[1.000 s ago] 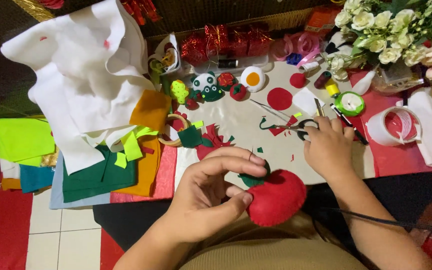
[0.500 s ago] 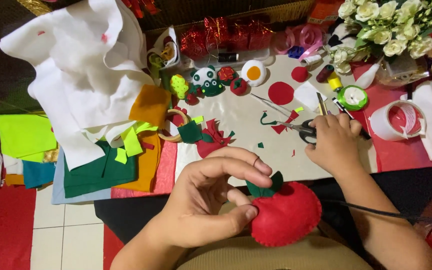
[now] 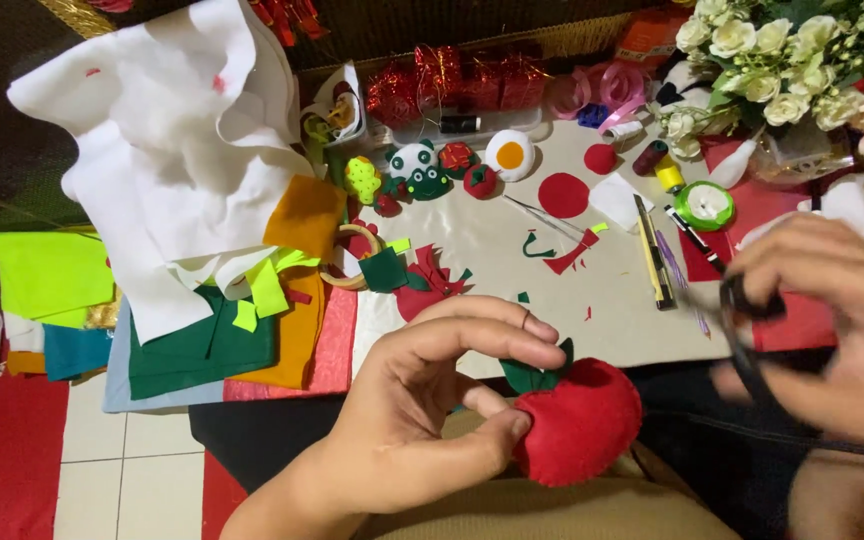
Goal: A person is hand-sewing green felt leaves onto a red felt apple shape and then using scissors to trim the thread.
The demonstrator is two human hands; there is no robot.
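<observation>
Both forearms are bare, no sleeves showing (a thin ring (image 3: 526,321) circles one left finger).

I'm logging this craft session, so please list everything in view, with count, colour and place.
stuffed felt apple: one, red with green leaf, held near bottom centre
scissors: one, black, blurred, in the right hand
white felt sheets: a pile, white, upper left
coloured felt sheets: several, green, orange, yellow, teal, left
small felt figures: several, mixed colours, top centre
red felt circle: one, red, on the work surface
tape roll: one, green, right of centre
utility knife: one, yellow and black, right of centre
artificial flowers: a bunch, cream, top right
left hand: pinching the apple
right hand: blurred, gripping the scissors
</observation>
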